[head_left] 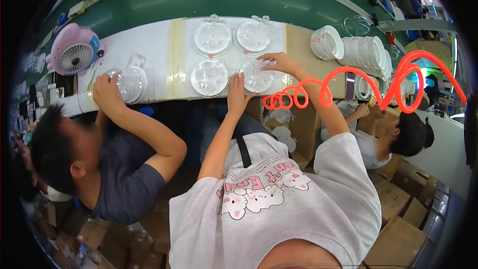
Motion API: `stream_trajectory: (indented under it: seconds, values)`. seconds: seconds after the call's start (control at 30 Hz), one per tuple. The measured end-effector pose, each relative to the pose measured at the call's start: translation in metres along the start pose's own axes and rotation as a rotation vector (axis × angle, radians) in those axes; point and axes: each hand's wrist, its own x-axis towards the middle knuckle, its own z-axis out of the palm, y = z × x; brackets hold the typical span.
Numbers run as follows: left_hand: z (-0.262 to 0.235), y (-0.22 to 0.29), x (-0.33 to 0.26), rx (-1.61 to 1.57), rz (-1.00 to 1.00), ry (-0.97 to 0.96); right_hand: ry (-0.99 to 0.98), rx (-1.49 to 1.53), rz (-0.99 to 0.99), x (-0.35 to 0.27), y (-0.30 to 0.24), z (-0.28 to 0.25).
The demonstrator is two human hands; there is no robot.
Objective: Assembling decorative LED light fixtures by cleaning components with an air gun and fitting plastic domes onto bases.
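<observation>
Four round white discs with clear covers lie in two rows on the pale worktop in front of me. My left hand [238,93] rests with straight fingers against the left rim of the front right disc [255,78]. Over that disc's far right edge, my right hand [279,63] bends its fingers and thumb towards each other; whatever sits between them is too small to make out. The front left disc [209,77] lies beside my left hand. Behind are the back left disc [212,38] and the back right disc [253,36], with clear crinkled pieces at their far edges.
An orange coiled air hose [326,89] crosses in front of my right forearm. White round frames [366,52] stand stacked at the right. A pink fan [74,52] stands at the left, near a co-worker's hand [107,92] on another disc [130,84]. Cardboard boxes [393,194] fill the floor behind.
</observation>
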Motion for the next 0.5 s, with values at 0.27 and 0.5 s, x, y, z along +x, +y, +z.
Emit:
stream_trajectory:
  seconds: [0.27,0.5]
  values:
    - [-0.012,0.022,-0.028,-0.203,0.049,-0.018,0.657,0.702,0.287,-0.088,0.015,-0.028]
    - [-0.005,0.026,-0.068,-0.267,0.077,-0.165,1.451,1.269,0.050,-0.181,-0.124,-0.026]
